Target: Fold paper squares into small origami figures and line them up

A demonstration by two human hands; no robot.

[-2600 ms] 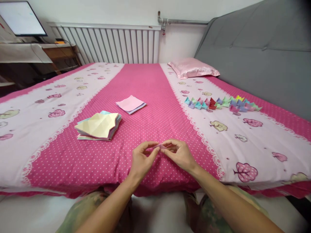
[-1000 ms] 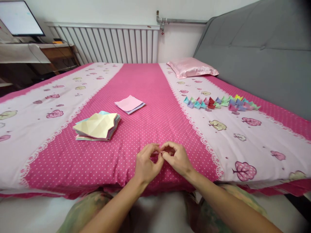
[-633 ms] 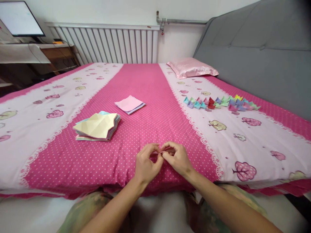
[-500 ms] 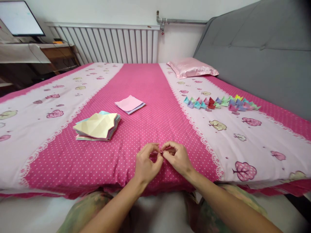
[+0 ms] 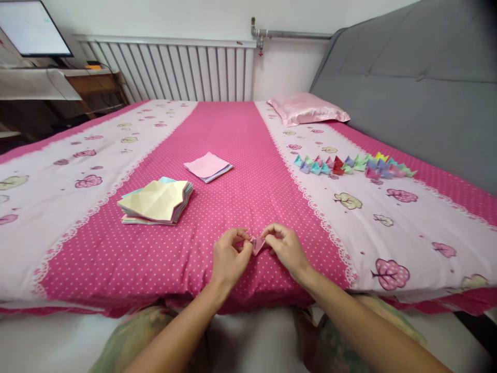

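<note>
A small folded pink paper piece (image 5: 257, 244) sits between my two hands near the front edge of the bed. My left hand (image 5: 229, 256) pinches its left side with curled fingers. My right hand (image 5: 284, 247) pinches its right side. Both hands rest low on the pink dotted bedspread (image 5: 229, 155). To the left lies a stack of creased paper sheets with a yellow one on top (image 5: 156, 201). Further back is a small stack of flat square sheets, pink on top (image 5: 207, 166).
A row of several small folded paper pieces in mixed colours (image 5: 351, 165) lies on the right of the bed. A pink pillow (image 5: 308, 108) is by the grey headboard (image 5: 419, 83). A radiator (image 5: 171, 67) and a desk with a monitor (image 5: 34, 31) stand behind.
My hands have drawn slightly apart, and the pink folded piece now shows between them as a small pointed shape. The stacks and the row of pieces have not moved.
</note>
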